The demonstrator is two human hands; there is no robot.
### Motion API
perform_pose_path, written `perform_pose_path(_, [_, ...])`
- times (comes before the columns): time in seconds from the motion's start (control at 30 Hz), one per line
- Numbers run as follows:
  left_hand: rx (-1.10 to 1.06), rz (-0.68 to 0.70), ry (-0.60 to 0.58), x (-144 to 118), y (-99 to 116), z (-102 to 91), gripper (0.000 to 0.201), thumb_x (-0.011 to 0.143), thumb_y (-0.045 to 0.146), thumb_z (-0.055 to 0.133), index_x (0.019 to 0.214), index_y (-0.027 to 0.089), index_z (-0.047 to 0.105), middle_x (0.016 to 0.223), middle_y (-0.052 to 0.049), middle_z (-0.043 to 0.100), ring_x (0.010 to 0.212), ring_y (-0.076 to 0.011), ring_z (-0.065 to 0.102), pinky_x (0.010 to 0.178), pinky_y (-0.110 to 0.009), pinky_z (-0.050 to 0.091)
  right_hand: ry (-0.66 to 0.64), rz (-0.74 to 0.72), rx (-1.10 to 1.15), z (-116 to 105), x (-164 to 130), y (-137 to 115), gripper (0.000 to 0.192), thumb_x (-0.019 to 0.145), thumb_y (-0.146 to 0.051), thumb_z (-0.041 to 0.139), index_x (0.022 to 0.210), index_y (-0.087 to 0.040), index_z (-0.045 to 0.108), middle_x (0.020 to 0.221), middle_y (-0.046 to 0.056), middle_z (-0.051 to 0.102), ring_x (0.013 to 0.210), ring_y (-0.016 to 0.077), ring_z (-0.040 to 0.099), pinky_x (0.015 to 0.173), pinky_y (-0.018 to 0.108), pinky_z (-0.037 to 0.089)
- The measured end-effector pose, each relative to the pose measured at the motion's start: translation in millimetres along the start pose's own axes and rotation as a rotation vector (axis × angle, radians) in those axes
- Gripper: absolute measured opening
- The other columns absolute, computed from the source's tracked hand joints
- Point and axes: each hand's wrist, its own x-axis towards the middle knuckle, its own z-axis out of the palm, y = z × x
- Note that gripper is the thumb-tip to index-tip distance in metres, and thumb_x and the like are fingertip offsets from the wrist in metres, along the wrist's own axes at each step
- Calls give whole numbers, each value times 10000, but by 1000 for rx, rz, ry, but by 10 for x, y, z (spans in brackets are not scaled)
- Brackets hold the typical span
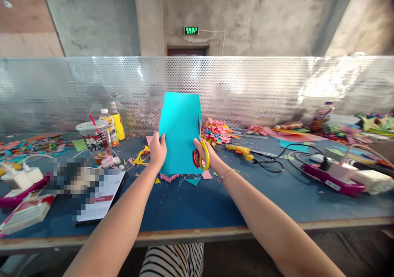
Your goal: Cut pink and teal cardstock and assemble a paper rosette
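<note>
A sheet of turquoise paper (181, 133) is held up in front of me above the blue tabletop. My left hand (158, 149) grips its left edge, thumb on the near face. In my right hand (206, 153) is a pair of scissors (205, 156) with yellow and red handles. Their blades point upward along the right edge of the paper; whether the blades are parted is hard to make out. Small pink scraps (207, 175) and a teal scrap (193, 181) lie below the sheet. Behind it, to the right, sits a pile of pink paper pieces (215, 130).
Left of me stand a plastic cup with a red straw (97, 141), a bottle (107, 125) and a tablet (103, 199). A yellow glue gun (241, 151) trails a black cable on the right, near a purple power strip (332, 181). A perforated metal screen (261, 92) borders the table's back.
</note>
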Motion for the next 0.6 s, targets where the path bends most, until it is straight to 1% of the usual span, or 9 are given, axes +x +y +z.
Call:
perform_pose_path(0.07, [4,3,-2,1,3,-3,284,876,351,341,992,141,493,938,-152,621,881,-261,597,737,-335,438,-3,6,5,12,8,11,308,832,-481,455,736,-199,379,415,-52,412,351,81,379,352,190,304])
perform_pose_path(0.17, [23,-1,3,17,-6,-17,289,879,354,335,1000,145,493,914,-139,623,864,-257,599,718,-324,435,-30,28,56,13,36,26,363,808,-550,446,722,-206,372,436,-54,394,356,78,360,345,191,293])
perform_pose_path(0.2, [42,-13,10,27,-16,-25,294,879,354,335,1009,144,494,900,-136,625,853,-258,600,713,-324,434,-69,49,85,-8,45,25,394,803,-588,418,715,-206,372,443,-53,382,359,78,351,344,194,290])
perform_pose_path(0.27, [91,-50,31,55,-55,-45,316,876,356,339,1039,134,494,883,-141,626,846,-267,601,713,-332,431,-200,88,134,-111,46,-1,457,798,-648,337,707,-203,390,465,-47,367,373,78,342,356,201,296])
perform_pose_path(0.33, [139,-93,56,87,-116,-68,345,874,354,341,1077,117,490,908,-162,625,874,-285,597,730,-348,428,-376,99,120,-312,4,-68,494,797,-663,303,729,-193,440,503,-36,383,406,81,355,386,208,317])
perform_pose_path(0.43, [173,-155,78,125,-230,-92,368,872,335,340,1110,95,487,976,-194,615,936,-308,582,765,-367,424,-598,120,-133,-730,-119,-211,454,769,-618,432,790,-174,520,577,-15,448,463,91,390,412,219,330])
perform_pose_path(0.5, [175,-185,82,138,-296,-96,373,870,321,345,1126,89,484,1008,-202,608,965,-314,574,786,-375,422,-709,49,-289,-982,-183,-285,437,736,-592,507,827,-166,546,629,-1,493,483,94,410,435,227,351])
perform_pose_path(0.53, [171,-194,81,142,-322,-94,373,868,317,348,1132,90,482,1018,-202,606,974,-314,571,793,-377,422,-693,20,-348,-1075,-196,-305,464,756,-613,455,826,-164,548,618,3,494,470,95,406,442,236,363])
perform_pose_path(0.6, [156,-199,75,148,-354,-85,366,864,316,354,1130,102,486,1026,-193,606,979,-310,570,801,-380,425,-514,-55,-525,-1183,-182,-313,518,809,-622,324,851,-163,559,599,20,510,476,115,445,492,263,417])
